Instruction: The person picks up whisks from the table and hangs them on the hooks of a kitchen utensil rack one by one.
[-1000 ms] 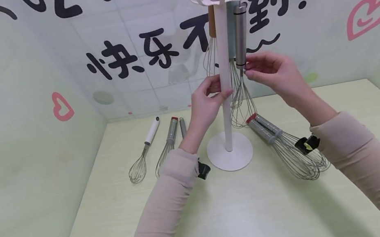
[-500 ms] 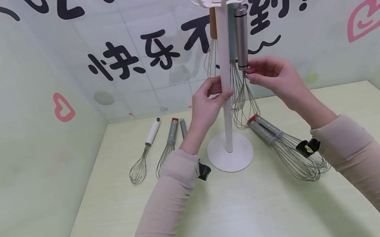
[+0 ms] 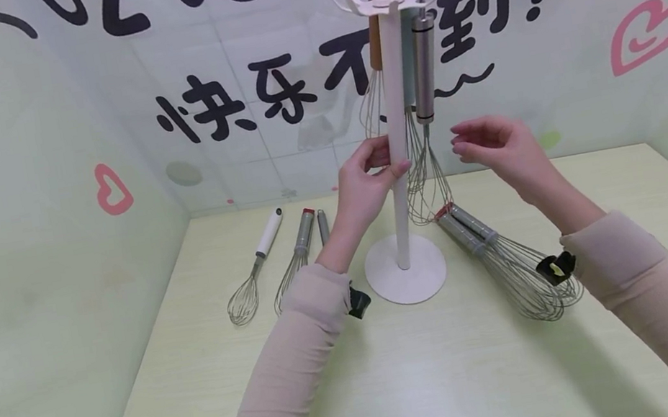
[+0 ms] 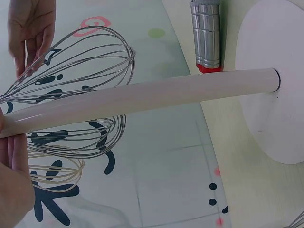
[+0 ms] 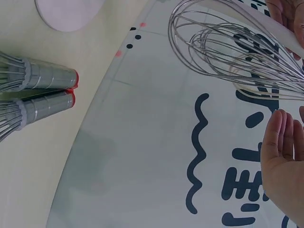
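A white stand (image 3: 396, 96) with a ring of hooks rises from a round base. My left hand (image 3: 364, 173) grips its pole about midway up, thumb in front and fingers behind. A steel-handled whisk (image 3: 424, 66) hangs from a hook on the stand's right side. Behind the pole hang a blue-handled whisk (image 3: 409, 72) and a wooden-handled whisk (image 3: 375, 41). My right hand (image 3: 497, 146) is in the air just right of the steel whisk, apart from it, holding nothing. In the right wrist view its fingers (image 5: 285, 137) look nearly straight.
Two grey-handled whisks (image 3: 471, 230) with red ends lie side by side right of the base. On the left lie a white-handled whisk (image 3: 266, 237), a red-ended whisk (image 3: 303, 235) and a thin grey handle (image 3: 323, 225), partly hidden by my left arm. A printed wall backdrop stands behind.
My right hand has let go of the steel whisk below its handle and moved right and slightly down. The whisk hangs from its hook. My left hand stays on the pole.
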Action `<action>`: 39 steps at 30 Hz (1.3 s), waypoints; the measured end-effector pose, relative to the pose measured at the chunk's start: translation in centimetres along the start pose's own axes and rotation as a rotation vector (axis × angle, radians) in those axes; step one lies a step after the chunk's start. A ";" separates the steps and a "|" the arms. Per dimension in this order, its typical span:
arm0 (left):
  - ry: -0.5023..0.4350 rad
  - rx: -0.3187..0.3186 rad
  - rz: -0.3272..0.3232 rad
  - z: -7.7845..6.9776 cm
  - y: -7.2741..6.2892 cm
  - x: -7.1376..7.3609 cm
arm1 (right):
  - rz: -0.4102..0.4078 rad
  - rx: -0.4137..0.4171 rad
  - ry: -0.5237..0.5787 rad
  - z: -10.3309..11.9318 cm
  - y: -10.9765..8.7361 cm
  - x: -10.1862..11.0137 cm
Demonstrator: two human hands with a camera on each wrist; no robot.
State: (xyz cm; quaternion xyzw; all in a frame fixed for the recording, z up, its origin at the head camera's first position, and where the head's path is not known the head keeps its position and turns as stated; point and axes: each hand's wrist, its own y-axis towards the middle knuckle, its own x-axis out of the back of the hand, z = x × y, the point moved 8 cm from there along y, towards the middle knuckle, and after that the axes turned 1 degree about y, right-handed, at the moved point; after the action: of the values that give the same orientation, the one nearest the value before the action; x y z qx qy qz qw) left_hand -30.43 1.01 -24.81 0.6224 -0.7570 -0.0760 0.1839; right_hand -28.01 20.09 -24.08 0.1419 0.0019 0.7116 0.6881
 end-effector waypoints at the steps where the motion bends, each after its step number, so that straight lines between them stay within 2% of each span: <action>1: 0.002 0.001 0.002 0.0 0.0 0.0 | 0.004 -0.012 -0.020 -0.3 -0.1 0.2; 17: 0.026 0.009 0.016 0.0 -0.2 -0.3 | 0.079 -0.133 -0.268 -6.1 -2.3 2.8; 25: 0.029 0.000 0.024 0.1 -0.2 -0.5 | 0.122 -0.247 -0.391 -8.3 -3.5 3.2; 30: 0.028 0.004 0.026 0.1 -0.2 -0.6 | 0.137 -0.242 -0.470 -9.4 -4.0 3.4; 39: 0.006 0.025 -0.003 0.3 -0.1 -0.1 | 0.152 -0.249 -0.510 -10.8 -4.5 3.3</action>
State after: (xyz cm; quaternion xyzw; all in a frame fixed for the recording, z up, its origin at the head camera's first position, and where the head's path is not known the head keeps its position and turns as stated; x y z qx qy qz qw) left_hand -30.41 1.04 -25.17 0.6262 -0.7563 -0.0646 0.1783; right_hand -25.86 25.63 -34.64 0.2302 -0.2691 0.6972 0.6232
